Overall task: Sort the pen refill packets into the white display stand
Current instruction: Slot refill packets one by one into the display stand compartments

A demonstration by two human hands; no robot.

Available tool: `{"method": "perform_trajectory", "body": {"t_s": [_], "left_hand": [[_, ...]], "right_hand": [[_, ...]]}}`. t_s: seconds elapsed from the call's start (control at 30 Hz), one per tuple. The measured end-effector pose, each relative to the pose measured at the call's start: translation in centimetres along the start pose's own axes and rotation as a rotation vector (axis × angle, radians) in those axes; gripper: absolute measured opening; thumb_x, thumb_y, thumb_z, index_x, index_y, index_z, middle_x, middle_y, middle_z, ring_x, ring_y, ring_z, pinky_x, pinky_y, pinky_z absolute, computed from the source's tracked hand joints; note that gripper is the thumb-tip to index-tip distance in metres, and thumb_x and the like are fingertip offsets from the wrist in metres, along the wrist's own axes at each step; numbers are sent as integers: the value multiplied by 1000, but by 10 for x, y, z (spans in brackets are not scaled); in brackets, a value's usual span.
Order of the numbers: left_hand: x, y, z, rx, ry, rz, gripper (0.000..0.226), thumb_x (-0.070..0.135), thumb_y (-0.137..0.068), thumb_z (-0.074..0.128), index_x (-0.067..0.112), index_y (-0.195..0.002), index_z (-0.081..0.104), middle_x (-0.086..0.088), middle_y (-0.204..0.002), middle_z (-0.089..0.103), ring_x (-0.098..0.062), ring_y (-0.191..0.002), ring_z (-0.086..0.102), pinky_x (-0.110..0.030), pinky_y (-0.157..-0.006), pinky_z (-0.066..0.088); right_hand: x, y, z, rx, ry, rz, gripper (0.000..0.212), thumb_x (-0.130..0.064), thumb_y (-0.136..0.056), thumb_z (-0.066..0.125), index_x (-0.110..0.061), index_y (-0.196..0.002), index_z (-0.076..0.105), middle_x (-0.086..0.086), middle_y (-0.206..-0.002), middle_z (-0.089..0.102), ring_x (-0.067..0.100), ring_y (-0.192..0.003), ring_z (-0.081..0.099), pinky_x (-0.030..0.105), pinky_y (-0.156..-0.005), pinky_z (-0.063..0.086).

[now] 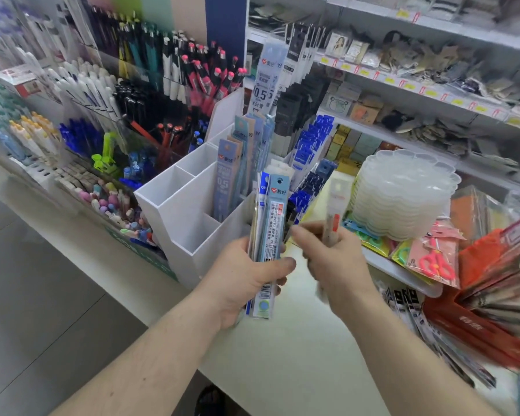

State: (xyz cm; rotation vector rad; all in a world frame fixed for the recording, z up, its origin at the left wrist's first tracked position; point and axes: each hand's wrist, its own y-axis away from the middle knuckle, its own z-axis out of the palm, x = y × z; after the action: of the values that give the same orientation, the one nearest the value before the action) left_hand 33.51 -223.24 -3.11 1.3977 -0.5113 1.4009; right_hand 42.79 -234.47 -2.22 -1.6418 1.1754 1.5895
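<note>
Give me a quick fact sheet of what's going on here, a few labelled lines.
place: stationery shop counter
left hand: grips a bundle of refill packets
right hand: holds one packet with a red mark, blurred
white stand: some compartments hold blue packets, front ones look empty
nearby: stack of clear trays, pens behind
</note>
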Motion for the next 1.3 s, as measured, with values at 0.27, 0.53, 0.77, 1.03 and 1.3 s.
{"method": "perform_trajectory", "body": {"t_s": [0.27, 0.53, 0.77, 1.03, 1.3], "left_hand": [[0, 1, 11, -185, 47, -14, 23, 0, -91, 63, 12, -109, 68, -9, -90, 74, -20, -77, 71, -29, -66, 57], [-2, -2, 20, -103, 108, 11, 34, -5, -86, 66, 9, -117, 66, -12, -102, 76, -28, -94, 74, -36, -73, 61], [-5, -4, 23, -32, 51, 54, 35, 0, -81, 74, 13, -112, 67, -7, -98, 77, -25, -91, 75, -39, -76, 60], [-15, -4, 28, 55, -136, 230, 29, 4, -82, 77, 16, -108, 71, 3, -93, 78, -13, -88, 74, -23, -75, 57], [-7, -1, 28, -78, 93, 136, 34, 12, -68, 75, 7, -101, 71, -6, -86, 77, -16, -77, 74, -23, -65, 56]], "right_hand": [[-15, 22, -13, -109, -147, 2, 15, 6, -92, 60, -4, -85, 68, -2, -57, 65, 5, -41, 49, 18, -39, 39], [-7, 21, -25, -19, -162, 11, 11, -2, -91, 65, -10, -93, 71, 11, -73, 65, 13, -48, 40, 22, -44, 34], [-8, 23, -24, 33, -115, -3, 9, 0, -89, 67, -6, -94, 69, 21, -73, 66, 14, -44, 46, 24, -43, 38], [-11, 22, -15, 175, -65, 22, 20, 4, -86, 62, -11, -74, 64, -1, -48, 57, 12, -39, 46, 21, -41, 37], [-25, 28, -18, 45, -329, 173, 23, -11, -98, 50, -11, -78, 61, 4, -60, 47, 17, -42, 43, 27, -46, 28]]}}
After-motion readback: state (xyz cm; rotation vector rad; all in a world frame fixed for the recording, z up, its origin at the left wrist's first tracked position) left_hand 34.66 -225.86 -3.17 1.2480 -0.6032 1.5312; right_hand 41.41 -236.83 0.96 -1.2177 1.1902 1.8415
